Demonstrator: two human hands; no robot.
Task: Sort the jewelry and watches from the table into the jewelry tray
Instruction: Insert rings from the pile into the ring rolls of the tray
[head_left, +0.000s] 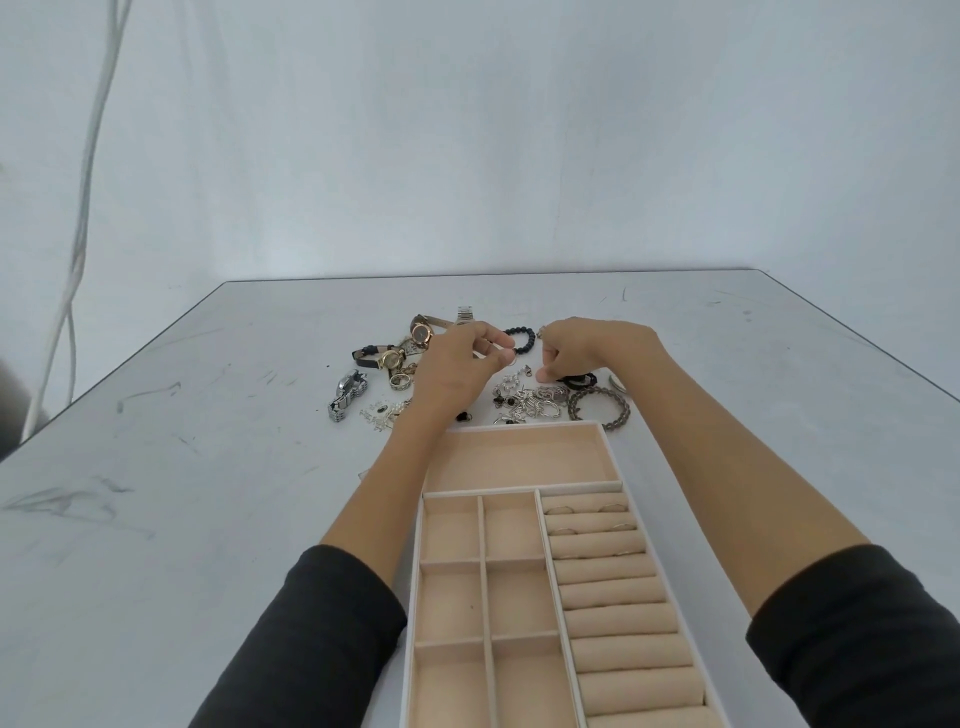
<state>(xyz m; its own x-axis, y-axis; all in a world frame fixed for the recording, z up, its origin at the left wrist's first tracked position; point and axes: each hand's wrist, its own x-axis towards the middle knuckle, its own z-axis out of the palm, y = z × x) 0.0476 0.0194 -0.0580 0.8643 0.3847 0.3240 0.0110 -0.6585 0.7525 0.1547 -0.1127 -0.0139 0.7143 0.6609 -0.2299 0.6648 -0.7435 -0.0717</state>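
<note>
No readable text, brand, number or sign. Dials of rose-gold watch (421, 332), gold watch (390, 359), silver watch (347, 387), toward far edge of tabletop (182, 493): too small to read.

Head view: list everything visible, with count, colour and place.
table: one, pale grey, scuffed.
jewelry tray: one, beige, white rim, near edge.
rings: several, thin, tray's right roll slots.
watches: at least three, gold and silver, beyond tray, left.
dark bead bracelet: one, between the hands.
grey bead bracelet: one, right of pile.
pile: many small silver pieces, beyond tray.
cables: a few, white, left wall.
left hand: pinches a small piece above pile.
right hand: curled over pile; grip unclear.
</note>
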